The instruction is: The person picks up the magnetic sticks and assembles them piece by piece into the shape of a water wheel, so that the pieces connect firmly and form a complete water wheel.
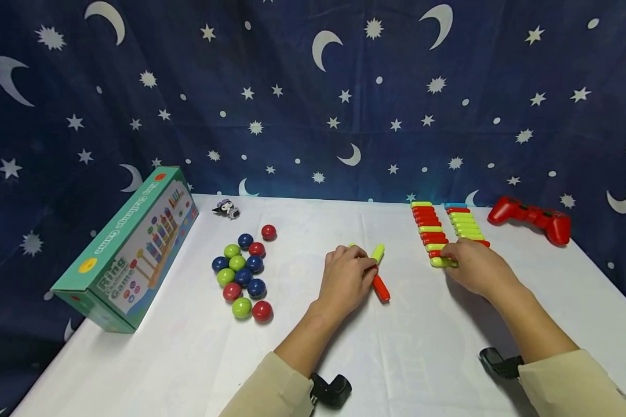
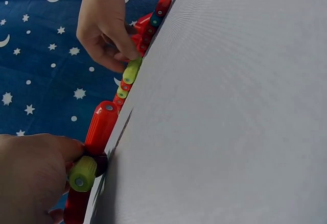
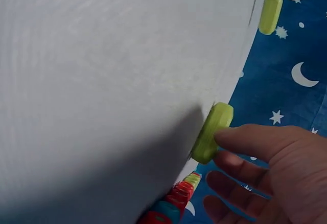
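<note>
My left hand (image 1: 346,278) is low over a small group of sticks in the middle of the table. Its fingertips curl at a red stick (image 1: 381,288), seen close in the left wrist view as a red stick (image 2: 102,127). A yellow-green stick (image 1: 378,252) lies against it, and another is mostly hidden by the hand. My right hand (image 1: 477,267) pinches the right end of a yellow-green stick (image 1: 442,262), the nearest in a column of red and yellow-green sticks (image 1: 426,220). In the right wrist view, the thumb presses that yellow-green stick (image 3: 212,132).
Beside that column runs a second column of sticks (image 1: 463,223), with a red game controller (image 1: 529,219) to its right. Red, green and blue balls (image 1: 244,278) cluster left of centre. A boxed ring game (image 1: 130,249) stands at left; a small figurine (image 1: 226,209) sits near the back edge.
</note>
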Available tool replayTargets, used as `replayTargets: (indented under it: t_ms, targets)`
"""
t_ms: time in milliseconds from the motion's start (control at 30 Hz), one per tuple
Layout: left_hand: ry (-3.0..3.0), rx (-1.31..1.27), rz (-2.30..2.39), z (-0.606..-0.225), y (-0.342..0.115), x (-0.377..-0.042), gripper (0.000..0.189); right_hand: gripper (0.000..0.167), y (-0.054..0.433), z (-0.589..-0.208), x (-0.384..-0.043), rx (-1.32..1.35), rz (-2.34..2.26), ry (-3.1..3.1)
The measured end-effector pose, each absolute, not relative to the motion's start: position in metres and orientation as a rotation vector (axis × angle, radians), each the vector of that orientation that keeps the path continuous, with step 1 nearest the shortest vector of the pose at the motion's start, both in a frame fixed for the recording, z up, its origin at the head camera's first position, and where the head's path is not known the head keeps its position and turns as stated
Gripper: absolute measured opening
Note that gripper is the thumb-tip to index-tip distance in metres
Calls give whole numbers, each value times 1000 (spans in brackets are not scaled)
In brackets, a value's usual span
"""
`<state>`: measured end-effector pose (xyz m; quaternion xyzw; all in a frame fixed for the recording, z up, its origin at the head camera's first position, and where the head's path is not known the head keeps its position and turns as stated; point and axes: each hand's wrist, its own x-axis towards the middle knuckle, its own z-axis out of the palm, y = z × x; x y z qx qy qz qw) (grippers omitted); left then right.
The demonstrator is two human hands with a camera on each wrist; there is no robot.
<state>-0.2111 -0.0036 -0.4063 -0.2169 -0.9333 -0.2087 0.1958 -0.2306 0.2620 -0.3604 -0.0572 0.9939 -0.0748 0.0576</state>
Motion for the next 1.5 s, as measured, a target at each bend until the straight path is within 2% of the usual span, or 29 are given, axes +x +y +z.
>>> replayTargets:
  t_ms: [200,567,767,1500]
  targets:
    - [-2611,-615,-583,-407,-4,-211,16,35,262,-362,-231,-197,-233,2963]
    - [-2607,-614,-605,-408,-4,-212,15,34,226,-360,-228,-405,-579,2811]
    - [-2613,-598,-622,-408,-4,-213,14,23,204,-361,-229,-470,-695,2767]
    - [-2618,-596,-642,-406,-3,-212,15,25,193,-365,-231,-443,-738,2743]
